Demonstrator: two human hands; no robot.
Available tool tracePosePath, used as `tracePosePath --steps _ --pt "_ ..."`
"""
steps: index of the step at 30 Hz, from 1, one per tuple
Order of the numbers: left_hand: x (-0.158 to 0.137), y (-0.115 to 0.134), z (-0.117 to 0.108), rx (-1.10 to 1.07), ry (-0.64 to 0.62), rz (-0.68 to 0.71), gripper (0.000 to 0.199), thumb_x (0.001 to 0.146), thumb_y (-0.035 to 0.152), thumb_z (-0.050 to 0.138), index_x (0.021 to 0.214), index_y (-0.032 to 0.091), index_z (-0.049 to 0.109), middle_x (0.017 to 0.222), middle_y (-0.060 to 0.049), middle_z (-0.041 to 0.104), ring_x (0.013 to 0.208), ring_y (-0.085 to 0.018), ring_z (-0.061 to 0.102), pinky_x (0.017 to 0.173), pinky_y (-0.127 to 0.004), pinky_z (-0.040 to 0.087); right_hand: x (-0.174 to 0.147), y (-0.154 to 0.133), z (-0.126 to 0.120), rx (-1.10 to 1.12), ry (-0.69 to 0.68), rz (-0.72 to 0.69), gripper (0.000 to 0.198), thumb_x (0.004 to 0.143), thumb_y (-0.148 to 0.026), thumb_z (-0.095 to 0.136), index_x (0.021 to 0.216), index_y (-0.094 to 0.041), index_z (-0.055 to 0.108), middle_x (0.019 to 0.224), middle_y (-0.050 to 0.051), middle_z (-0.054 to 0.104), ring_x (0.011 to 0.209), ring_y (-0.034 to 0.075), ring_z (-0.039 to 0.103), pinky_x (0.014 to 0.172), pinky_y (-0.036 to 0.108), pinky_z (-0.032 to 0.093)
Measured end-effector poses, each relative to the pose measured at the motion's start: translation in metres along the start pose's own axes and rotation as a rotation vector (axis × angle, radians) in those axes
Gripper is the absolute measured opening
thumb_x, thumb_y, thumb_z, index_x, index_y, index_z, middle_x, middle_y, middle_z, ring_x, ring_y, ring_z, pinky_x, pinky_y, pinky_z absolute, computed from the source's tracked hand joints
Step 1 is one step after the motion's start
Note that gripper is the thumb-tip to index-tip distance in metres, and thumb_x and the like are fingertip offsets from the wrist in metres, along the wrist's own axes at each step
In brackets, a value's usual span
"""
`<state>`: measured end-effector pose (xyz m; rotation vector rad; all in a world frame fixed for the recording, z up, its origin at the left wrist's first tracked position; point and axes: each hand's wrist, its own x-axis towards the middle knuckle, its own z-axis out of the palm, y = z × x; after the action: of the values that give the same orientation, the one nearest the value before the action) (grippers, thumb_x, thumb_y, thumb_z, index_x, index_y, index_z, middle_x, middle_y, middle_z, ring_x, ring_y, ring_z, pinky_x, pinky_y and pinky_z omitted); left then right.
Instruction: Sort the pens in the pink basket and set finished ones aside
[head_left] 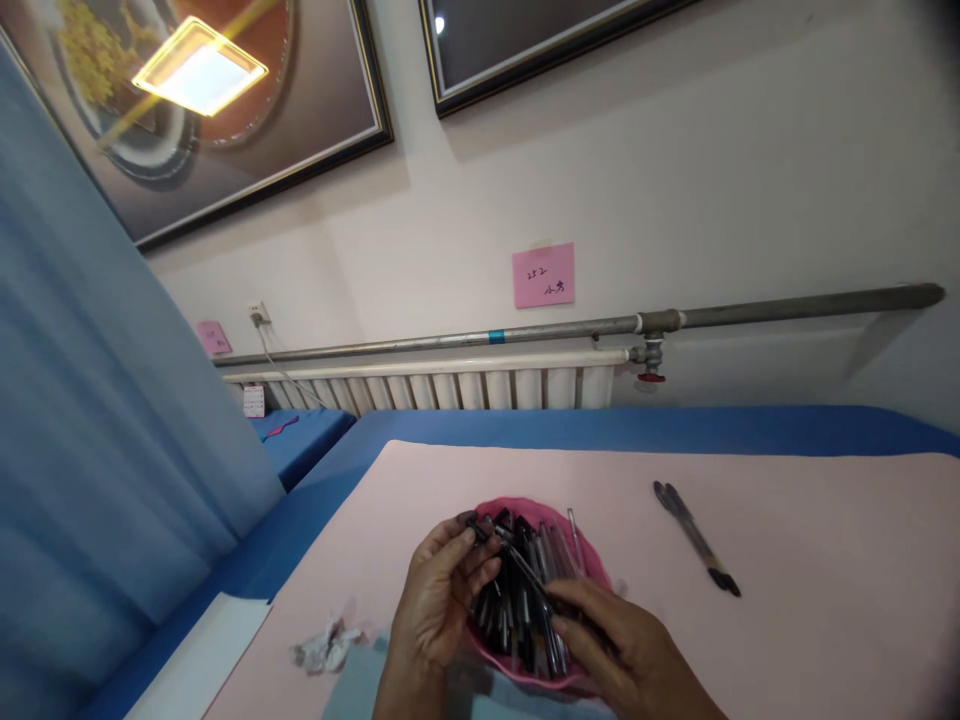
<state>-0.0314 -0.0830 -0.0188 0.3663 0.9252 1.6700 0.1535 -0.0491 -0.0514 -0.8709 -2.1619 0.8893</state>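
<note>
Over a pink basket [598,568] full of clear pen barrels and black pen parts, both of my hands are at work. My left hand [439,590] pinches a small black piece, which looks like a pen cap [476,528], between thumb and fingers. My right hand [630,645] grips a pen [528,570] near its lower end. That pen slants up to the left, its tip close to the black cap; I cannot tell whether they touch. To the right, two capped pens [691,535] lie side by side on the pink sheet [825,560].
Crumpled clear plastic [328,645] lies left of the basket, near a light blue cloth [356,685]. A white sheet [202,660] is at the lower left, beside a blue curtain [112,400]. Behind the blue bed [600,428] are a radiator [480,385] and a pipe [442,342].
</note>
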Motion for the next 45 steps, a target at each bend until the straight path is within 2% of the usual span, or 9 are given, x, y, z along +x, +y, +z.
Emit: tracePosePath --steps 5,24,37,45 --pt "-0.0007 0.0003 0.0017 -0.01 0.015 -0.007 0.023 0.065 0.009 0.071 0.085 0.011 0.061 0.079 -0.01 0.071 0.074 -0.019 0.069 0.065 -0.025 0.054 -0.0009 0.0021 0.001 -0.031 -0.041 -0.037 0.027 0.085 -0.03 0.046 0.107 -0.025 0.061 0.09 0.003 0.069 0.08 0.018 0.064 0.072 0.028 0.05" --pt "-0.0007 -0.0007 -0.0005 -0.012 -0.014 0.015 0.025 0.063 0.01 0.074 0.085 0.012 0.062 0.081 -0.009 0.071 0.079 -0.021 0.068 0.067 -0.026 0.054 0.0016 0.003 0.0042 0.0 -0.028 -0.017 0.023 0.084 -0.028 0.048 0.101 -0.024 0.062 0.089 0.003 0.069 0.079 0.018 0.063 0.07 0.028 0.049" --pt "-0.0025 0.0004 0.0021 -0.02 0.019 0.023 0.021 0.066 0.009 0.07 0.085 0.012 0.062 0.079 -0.009 0.071 0.075 -0.019 0.068 0.065 -0.026 0.054 0.0008 0.0013 -0.0003 0.013 -0.038 -0.022 0.026 0.086 -0.031 0.046 0.105 -0.023 0.062 0.09 0.004 0.069 0.08 0.019 0.063 0.072 0.03 0.05" --pt "-0.0027 -0.0014 0.0052 0.03 0.037 0.044 0.025 0.063 0.012 0.073 0.085 0.012 0.061 0.082 -0.01 0.071 0.077 -0.02 0.068 0.063 -0.023 0.053 0.0013 -0.0007 -0.0006 -0.01 -0.07 -0.023 0.022 0.086 -0.03 0.046 0.099 -0.023 0.063 0.086 0.004 0.068 0.078 0.018 0.062 0.07 0.031 0.049"
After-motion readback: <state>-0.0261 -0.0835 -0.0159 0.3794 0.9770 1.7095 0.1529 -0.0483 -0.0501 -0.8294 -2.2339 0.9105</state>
